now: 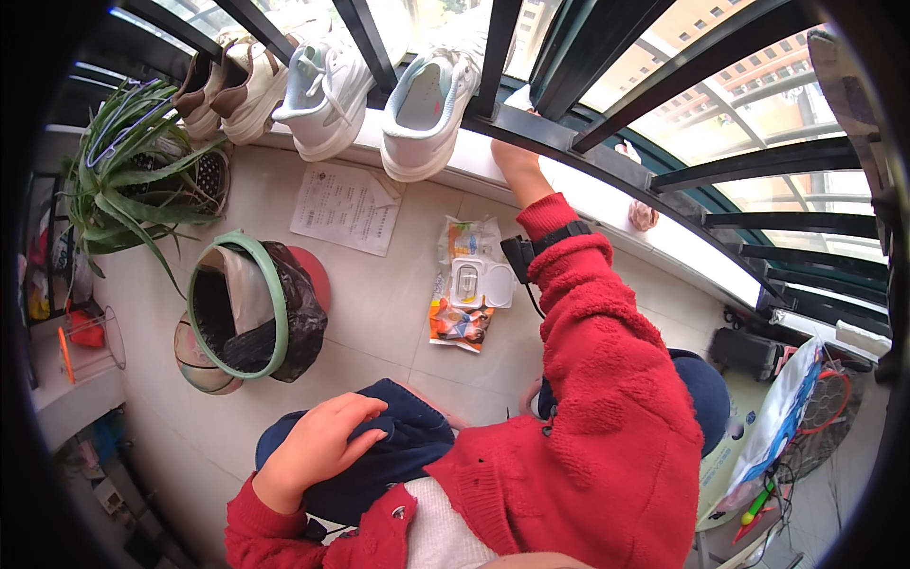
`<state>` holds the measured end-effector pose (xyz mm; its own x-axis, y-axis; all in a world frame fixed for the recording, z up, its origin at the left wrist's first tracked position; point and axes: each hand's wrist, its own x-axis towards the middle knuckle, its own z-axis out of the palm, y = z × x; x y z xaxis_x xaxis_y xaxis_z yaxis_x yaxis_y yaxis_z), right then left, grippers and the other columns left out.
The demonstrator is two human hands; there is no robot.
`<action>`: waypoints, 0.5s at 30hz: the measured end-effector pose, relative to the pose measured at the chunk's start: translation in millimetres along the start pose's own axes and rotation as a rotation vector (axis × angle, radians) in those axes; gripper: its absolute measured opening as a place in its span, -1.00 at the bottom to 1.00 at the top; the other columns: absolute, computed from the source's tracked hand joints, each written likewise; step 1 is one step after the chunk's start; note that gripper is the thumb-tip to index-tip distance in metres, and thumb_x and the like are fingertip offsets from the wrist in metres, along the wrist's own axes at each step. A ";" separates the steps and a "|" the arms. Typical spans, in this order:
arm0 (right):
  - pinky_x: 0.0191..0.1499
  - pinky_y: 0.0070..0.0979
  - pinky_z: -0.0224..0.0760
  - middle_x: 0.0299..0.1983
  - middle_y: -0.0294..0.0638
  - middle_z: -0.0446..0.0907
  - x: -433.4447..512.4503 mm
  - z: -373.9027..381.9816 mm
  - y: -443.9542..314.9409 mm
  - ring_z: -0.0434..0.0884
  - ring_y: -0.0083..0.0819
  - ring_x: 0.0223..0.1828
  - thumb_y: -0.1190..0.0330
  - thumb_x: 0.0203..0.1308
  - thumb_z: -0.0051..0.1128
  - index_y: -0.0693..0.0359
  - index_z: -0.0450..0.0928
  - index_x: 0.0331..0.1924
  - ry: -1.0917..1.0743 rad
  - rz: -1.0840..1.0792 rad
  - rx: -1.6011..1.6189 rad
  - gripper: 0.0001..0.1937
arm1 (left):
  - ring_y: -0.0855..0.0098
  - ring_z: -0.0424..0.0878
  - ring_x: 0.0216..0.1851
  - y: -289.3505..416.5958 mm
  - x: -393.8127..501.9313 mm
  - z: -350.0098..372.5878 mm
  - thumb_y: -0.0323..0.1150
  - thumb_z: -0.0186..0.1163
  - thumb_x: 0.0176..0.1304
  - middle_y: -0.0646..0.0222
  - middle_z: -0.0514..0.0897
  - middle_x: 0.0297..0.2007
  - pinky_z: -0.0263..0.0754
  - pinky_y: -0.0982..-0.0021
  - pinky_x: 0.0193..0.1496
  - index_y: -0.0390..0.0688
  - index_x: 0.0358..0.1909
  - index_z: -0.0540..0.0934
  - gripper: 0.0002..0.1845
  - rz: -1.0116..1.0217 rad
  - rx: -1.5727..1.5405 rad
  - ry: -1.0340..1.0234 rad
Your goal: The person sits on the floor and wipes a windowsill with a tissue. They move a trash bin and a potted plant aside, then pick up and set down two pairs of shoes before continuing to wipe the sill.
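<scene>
My right hand (517,162) reaches under the lower bar of a black metal railing (569,135) onto the white window ledge (480,149). The bar hides most of its fingers. Just beyond them shows a bit of white cloth or tissue (521,98); whether I grip it is hidden. Resting on my dark blue trouser leg, my left hand (323,441) is empty, its thumb apart from the bent fingers. On the tiled floor lies a pack of wet wipes (462,327) with its white plastic lid (498,286) flipped up. A crumpled pinkish wad (643,215) sits on the ledge to the right.
White sneakers (426,121) and brown-and-cream shoes (249,92) stand along the ledge. Below lies a printed sheet (348,206). Leftward are a potted aloe-like plant (114,185), a green-rimmed bin (281,313) with a black bag, and a ball (202,355). A racket (828,402) is at right.
</scene>
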<state>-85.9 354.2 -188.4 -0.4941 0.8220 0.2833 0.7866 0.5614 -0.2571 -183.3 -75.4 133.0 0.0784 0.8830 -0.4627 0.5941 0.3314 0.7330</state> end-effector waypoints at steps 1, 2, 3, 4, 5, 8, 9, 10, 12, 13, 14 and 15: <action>0.16 0.01 0.25 -0.04 0.20 0.54 0.2 -2.2 -3.4 0.52 0.05 0.03 0.24 0.17 0.04 0.38 0.50 -0.03 -0.004 0.034 0.027 -0.61 | 0.17 0.65 -0.18 0.7 0.7 -0.3 -0.47 0.36 0.11 0.17 0.65 -0.21 0.55 0.27 -0.11 -0.26 -0.06 0.58 -0.67 -0.013 0.014 0.008; 0.22 0.02 0.19 -0.03 0.24 0.54 1.3 -3.2 -6.6 0.50 0.10 0.07 0.23 0.19 0.02 0.44 0.48 -0.01 0.023 0.028 0.006 -0.58 | 0.17 0.65 -0.18 1.2 1.2 0.1 -0.47 0.36 0.11 0.17 0.65 -0.21 0.54 0.27 -0.11 -0.26 -0.06 0.58 -0.67 -0.030 0.025 0.015; 0.29 0.02 0.13 -0.01 0.27 0.53 3.5 -1.8 -10.8 0.47 0.14 0.12 0.22 0.21 0.00 0.50 0.46 0.02 0.073 0.029 -0.053 -0.54 | 0.17 0.65 -0.18 1.4 1.5 0.8 -0.47 0.36 0.11 0.17 0.65 -0.22 0.54 0.27 -0.11 -0.25 -0.06 0.58 -0.67 -0.052 0.033 0.020; 0.36 0.03 0.08 0.00 0.31 0.53 6.2 1.0 -14.5 0.45 0.18 0.17 0.21 0.23 -0.03 0.56 0.44 0.05 0.071 0.028 -0.096 -0.50 | 0.17 0.65 -0.18 1.4 1.5 1.5 -0.47 0.36 0.11 0.16 0.65 -0.22 0.54 0.27 -0.11 -0.25 -0.06 0.58 -0.67 -0.052 0.022 0.023; 0.39 0.04 0.02 0.02 0.34 0.51 9.3 5.6 -17.6 0.43 0.21 0.19 0.19 0.24 -0.04 0.60 0.42 0.06 0.132 0.045 -0.122 -0.47 | 0.17 0.65 -0.18 1.1 1.1 2.2 -0.47 0.36 0.11 0.16 0.65 -0.22 0.54 0.27 -0.11 -0.25 -0.06 0.58 -0.67 -0.058 0.011 0.022; 0.40 0.10 0.02 0.01 0.33 0.51 20.7 25.8 -25.9 0.43 0.25 0.18 0.20 0.28 -0.07 0.65 0.39 0.06 0.275 0.080 -0.170 -0.45 | 0.17 0.65 -0.18 -0.5 -2.0 2.7 -0.48 0.36 0.10 0.17 0.65 -0.22 0.54 0.27 -0.11 -0.25 -0.06 0.58 -0.66 -0.066 0.009 0.030; 0.36 0.12 0.06 -0.02 0.31 0.52 23.3 32.7 -29.0 0.45 0.26 0.16 0.21 0.28 -0.07 0.64 0.40 0.05 0.294 0.057 -0.080 -0.47 | 0.17 0.65 -0.18 -1.4 -3.2 2.6 -0.48 0.36 0.10 0.17 0.65 -0.22 0.54 0.27 -0.11 -0.26 -0.06 0.58 -0.66 -0.065 0.014 0.037; 0.33 0.14 0.11 -0.05 0.30 0.53 25.8 39.4 -33.6 0.46 0.26 0.13 0.22 0.28 -0.07 0.62 0.41 0.04 0.330 0.042 0.004 -0.49 | 0.17 0.65 -0.18 -2.5 -4.2 2.5 -0.48 0.36 0.10 0.17 0.64 -0.22 0.54 0.27 -0.11 -0.25 -0.06 0.58 -0.66 -0.077 0.021 0.046; 0.05 -0.08 0.41 -0.24 0.01 0.54 32.2 50.4 -49.4 0.56 -0.05 -0.09 0.29 0.34 -0.09 0.41 0.47 -0.16 0.532 -0.009 0.207 -0.72 | 0.17 0.64 -0.18 -4.1 -6.2 3.7 -0.49 0.37 0.09 0.17 0.64 -0.22 0.53 0.26 -0.10 -0.25 -0.06 0.58 -0.65 -0.101 0.029 0.065; 0.04 -0.10 0.41 -0.25 0.00 0.53 32.5 53.8 -58.2 0.55 -0.07 -0.11 0.29 0.34 -0.09 0.40 0.47 -0.17 0.583 -0.042 0.232 -0.73 | 0.16 0.64 -0.19 -5.0 -6.5 3.7 -0.46 0.36 0.11 0.17 0.64 -0.22 0.54 0.27 -0.12 -0.25 -0.05 0.57 -0.66 -0.100 0.029 0.063; 0.02 -0.12 0.40 -0.26 -0.02 0.52 33.5 56.6 -70.1 0.54 -0.10 -0.12 0.30 0.35 -0.09 0.38 0.46 -0.19 0.537 -0.057 0.260 -0.74 | 0.16 0.64 -0.20 -5.3 -7.1 3.8 -0.44 0.36 0.14 0.16 0.64 -0.22 0.54 0.28 -0.13 -0.26 -0.04 0.57 -0.66 -0.102 0.028 0.063; 0.00 -0.15 0.40 -0.27 -0.04 0.51 32.1 57.8 -80.1 0.54 -0.12 -0.14 0.30 0.36 -0.10 0.37 0.45 -0.20 0.479 -0.059 0.282 -0.75 | 0.16 0.65 -0.20 -5.3 -7.7 3.9 -0.41 0.35 0.16 0.16 0.64 -0.23 0.55 0.28 -0.14 -0.26 -0.03 0.57 -0.66 -0.107 0.028 0.064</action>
<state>-186.2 341.1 -212.1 -0.2592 0.6897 0.6761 0.6006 0.6633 -0.4464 -183.9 -85.3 130.8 -0.0376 0.8627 -0.5043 0.6188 0.4163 0.6662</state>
